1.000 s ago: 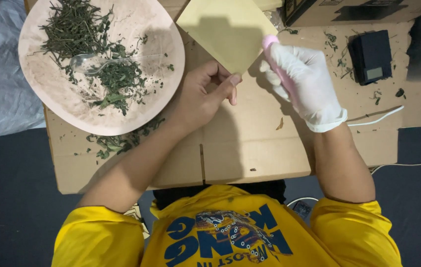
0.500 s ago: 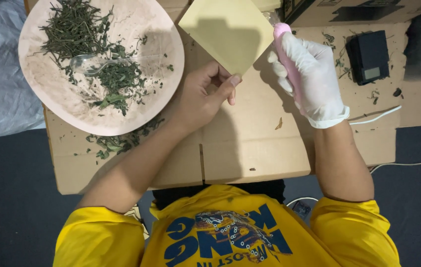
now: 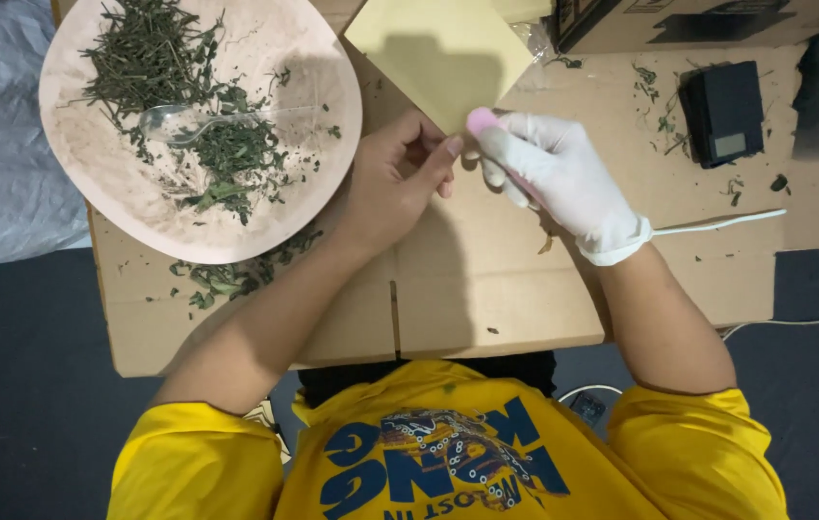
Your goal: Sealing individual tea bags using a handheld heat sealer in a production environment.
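The bare left hand (image 3: pixel 395 178) pinches the yellow paper's (image 3: pixel 438 53) near corner, steadying it; just beside, the gloved right hand (image 3: pixel 559 178) grips what looks like a pink stick (image 3: pixel 480 120), its tip touching that corner.

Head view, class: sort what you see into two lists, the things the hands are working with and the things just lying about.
In use:
- left hand, bare, pinching the corner of the yellow paper
- right hand, gloved, holding a pink stick at that corner

Lying about:
- tray of dried herbs with a clear spoon
- black device
- white cable
- cardboard sheet
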